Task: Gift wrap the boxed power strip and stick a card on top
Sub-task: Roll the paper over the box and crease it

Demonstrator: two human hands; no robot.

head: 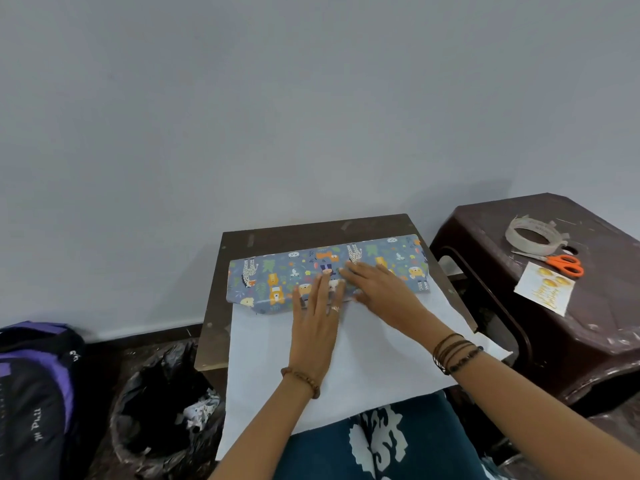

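Observation:
The box is hidden under blue animal-print wrapping paper (277, 271) folded over it on a small brown table (239, 240). The paper's white underside (263, 368) spreads toward me and hangs over the table's near edge. My left hand (317, 320) lies flat with straight fingers across the fold's near edge. My right hand (377, 289) presses flat on the printed flap beside it. A white card (543, 292) with gold print lies on the stool at the right.
A dark brown plastic stool (554, 327) at the right carries a tape roll (533, 235) and orange-handled scissors (562, 263). A bin with a black liner (162, 403) stands at the lower left, next to a black and purple backpack (34, 393). A grey wall is behind.

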